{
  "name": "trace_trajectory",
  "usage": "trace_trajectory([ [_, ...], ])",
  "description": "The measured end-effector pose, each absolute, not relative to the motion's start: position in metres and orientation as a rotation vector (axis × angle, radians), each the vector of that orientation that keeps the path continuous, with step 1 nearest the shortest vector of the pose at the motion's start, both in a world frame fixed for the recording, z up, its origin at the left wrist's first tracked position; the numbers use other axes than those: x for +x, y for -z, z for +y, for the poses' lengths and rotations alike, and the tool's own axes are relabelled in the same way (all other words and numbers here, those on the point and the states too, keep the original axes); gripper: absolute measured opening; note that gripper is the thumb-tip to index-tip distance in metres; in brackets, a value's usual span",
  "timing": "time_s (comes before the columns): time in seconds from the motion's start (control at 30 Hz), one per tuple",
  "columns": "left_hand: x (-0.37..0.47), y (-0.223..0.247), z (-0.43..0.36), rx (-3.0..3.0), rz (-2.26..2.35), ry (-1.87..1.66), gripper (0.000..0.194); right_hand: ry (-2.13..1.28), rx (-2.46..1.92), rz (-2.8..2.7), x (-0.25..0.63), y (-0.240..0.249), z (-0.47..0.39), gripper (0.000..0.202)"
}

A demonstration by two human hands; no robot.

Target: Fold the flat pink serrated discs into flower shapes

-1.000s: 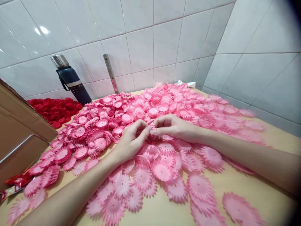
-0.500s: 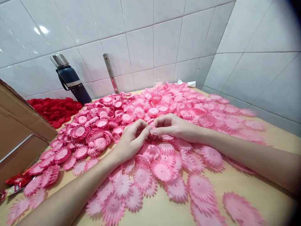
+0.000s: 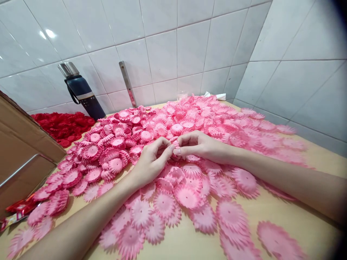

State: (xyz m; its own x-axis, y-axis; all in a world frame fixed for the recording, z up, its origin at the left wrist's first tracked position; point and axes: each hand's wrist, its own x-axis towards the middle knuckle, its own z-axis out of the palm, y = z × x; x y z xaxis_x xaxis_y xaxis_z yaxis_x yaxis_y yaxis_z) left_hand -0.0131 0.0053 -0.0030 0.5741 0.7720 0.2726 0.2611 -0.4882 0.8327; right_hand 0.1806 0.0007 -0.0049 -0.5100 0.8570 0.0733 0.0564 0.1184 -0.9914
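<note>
My left hand (image 3: 151, 160) and my right hand (image 3: 202, 147) meet at the middle of the pile, fingertips pinched together. Between them they grip a small pink petal disc (image 3: 175, 143), mostly covered by the fingers. Around and below both hands lie many pink flower-shaped discs (image 3: 188, 196) with fringed edges and a small hole in the centre. Deeper pink discs, curled up into cups (image 3: 93, 151), are heaped to the left of my left hand. Flatter, paler ones spread out under my right forearm.
A dark blue flask (image 3: 86, 94) leans at the back left beside a heap of red petal pieces (image 3: 65, 126). At left stands a cardboard box (image 3: 25, 144), with a red wrapper (image 3: 23, 207) by it. A metal strip (image 3: 127, 83) rests against the tiled wall (image 3: 162, 39).
</note>
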Motion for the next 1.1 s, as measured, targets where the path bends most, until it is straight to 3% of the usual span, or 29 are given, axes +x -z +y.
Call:
trace_trajectory([
  [1.1, -0.0127, 0.0012, 0.0061, 2.088, 0.844, -0.807, 0.022, -1.455, -0.875, -1.726, 0.1810, 0.0070, 0.0018, 0.016],
])
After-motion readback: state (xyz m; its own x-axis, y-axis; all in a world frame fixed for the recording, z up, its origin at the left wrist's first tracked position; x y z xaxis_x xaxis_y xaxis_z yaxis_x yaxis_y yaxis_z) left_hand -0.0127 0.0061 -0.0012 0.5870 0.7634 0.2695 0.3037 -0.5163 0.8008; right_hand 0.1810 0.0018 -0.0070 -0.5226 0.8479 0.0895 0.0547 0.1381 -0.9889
